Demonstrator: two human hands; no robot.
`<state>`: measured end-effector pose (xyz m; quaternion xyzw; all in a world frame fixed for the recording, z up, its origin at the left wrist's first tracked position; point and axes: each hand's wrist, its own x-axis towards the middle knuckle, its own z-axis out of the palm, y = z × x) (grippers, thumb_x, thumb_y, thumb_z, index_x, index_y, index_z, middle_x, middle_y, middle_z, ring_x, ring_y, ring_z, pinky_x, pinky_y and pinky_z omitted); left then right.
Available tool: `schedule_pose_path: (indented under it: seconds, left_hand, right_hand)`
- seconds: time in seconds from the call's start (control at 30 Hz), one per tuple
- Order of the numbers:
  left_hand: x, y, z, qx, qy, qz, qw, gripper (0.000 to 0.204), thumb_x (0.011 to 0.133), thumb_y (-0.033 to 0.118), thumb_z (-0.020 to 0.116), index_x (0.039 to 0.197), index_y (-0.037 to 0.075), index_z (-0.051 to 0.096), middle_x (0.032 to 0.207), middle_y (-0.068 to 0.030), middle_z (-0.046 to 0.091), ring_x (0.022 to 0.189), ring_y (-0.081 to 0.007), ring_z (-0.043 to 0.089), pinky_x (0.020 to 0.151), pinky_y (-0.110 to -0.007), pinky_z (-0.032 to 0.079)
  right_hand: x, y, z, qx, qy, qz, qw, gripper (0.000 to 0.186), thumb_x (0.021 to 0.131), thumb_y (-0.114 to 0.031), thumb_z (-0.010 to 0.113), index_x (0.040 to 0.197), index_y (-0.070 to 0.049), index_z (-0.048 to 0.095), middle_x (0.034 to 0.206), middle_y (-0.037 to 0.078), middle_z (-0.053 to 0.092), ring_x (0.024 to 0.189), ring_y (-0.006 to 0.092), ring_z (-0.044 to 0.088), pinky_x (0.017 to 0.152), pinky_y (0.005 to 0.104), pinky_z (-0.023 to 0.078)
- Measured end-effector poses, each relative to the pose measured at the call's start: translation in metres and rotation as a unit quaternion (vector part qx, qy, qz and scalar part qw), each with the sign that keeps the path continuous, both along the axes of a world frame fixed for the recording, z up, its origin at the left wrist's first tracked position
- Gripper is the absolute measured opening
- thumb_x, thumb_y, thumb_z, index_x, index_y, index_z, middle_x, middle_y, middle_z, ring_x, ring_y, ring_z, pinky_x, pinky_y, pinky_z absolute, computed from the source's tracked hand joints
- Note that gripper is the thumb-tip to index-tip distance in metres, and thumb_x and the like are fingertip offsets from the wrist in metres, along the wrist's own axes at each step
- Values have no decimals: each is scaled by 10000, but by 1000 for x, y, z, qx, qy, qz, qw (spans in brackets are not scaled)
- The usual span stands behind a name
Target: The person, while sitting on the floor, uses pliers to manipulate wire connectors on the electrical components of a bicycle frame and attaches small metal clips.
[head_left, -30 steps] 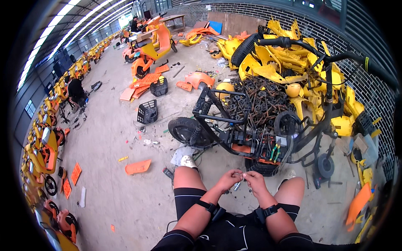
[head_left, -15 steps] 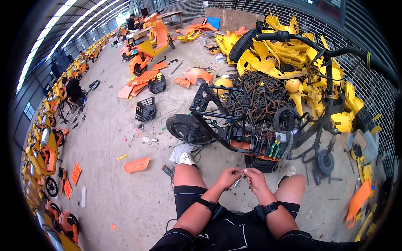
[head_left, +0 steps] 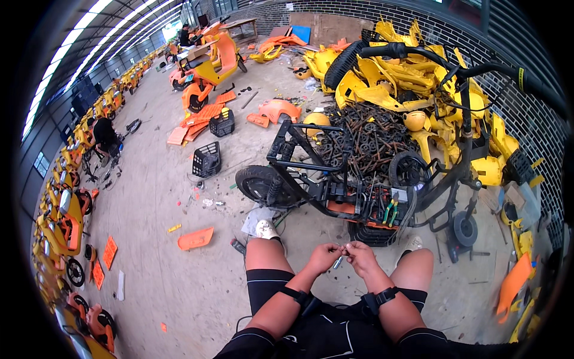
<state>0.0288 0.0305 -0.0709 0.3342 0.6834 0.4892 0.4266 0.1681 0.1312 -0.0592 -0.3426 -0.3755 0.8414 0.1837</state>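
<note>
Above my lap, my left hand (head_left: 324, 257) and my right hand (head_left: 360, 258) meet at the fingertips, both closed in a pinch. What lies between the fingertips is too small to make out. A small silver metal cylinder (head_left: 338, 262) sticks out at a tilt just below them, between the two hands; which hand bears it I cannot tell. Beyond my knees stands a stripped black scooter frame (head_left: 311, 164) with its rear wheel (head_left: 263, 184) at left and handlebar at upper right. Green-handled pliers (head_left: 391, 209) rest on the frame among other tools.
Behind the frame lie a heap of rusty metal parts (head_left: 379, 134) and a pile of yellow body panels (head_left: 382, 90). Black baskets (head_left: 206, 160) and an orange panel (head_left: 195, 239) lie on the floor at left. Farther left, a person (head_left: 105, 136) crouches near rows of scooters (head_left: 69, 218).
The view has shifted slightly. My hands stay together at the fingertips, and the silver cylinder between them shows a little more clearly.
</note>
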Motion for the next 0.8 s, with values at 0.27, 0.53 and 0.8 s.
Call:
schedule_pose_path:
  seconds: [0.27,0.53,0.8]
  left_hand:
    - [4,2,13,17,141,8,990,277,848,294,678,953,39,705,881,-166,705,789,-293,683,726,-369,524]
    - [3,4,18,73,176,8,982,209,841,213,672,950,35,688,913,-179,680,827,-321,668,734,-388,522]
    - [-1,4,8,126,273,70,951,121,850,141,663,918,41,674,854,-145,656,752,-312,635,665,-381,506]
  right_hand:
    - [2,1,-6,-76,47,-15,996,82,965,-92,551,937,-30,595,904,73,635,805,155,582,726,271,467]
    - [8,5,-3,-137,92,-15,986,90,962,-86,552,970,-5,591,923,85,626,809,171,580,769,289,490]
    - [8,-5,6,-142,113,7,983,113,968,-108,560,1005,-10,600,933,71,632,806,169,585,771,296,498]
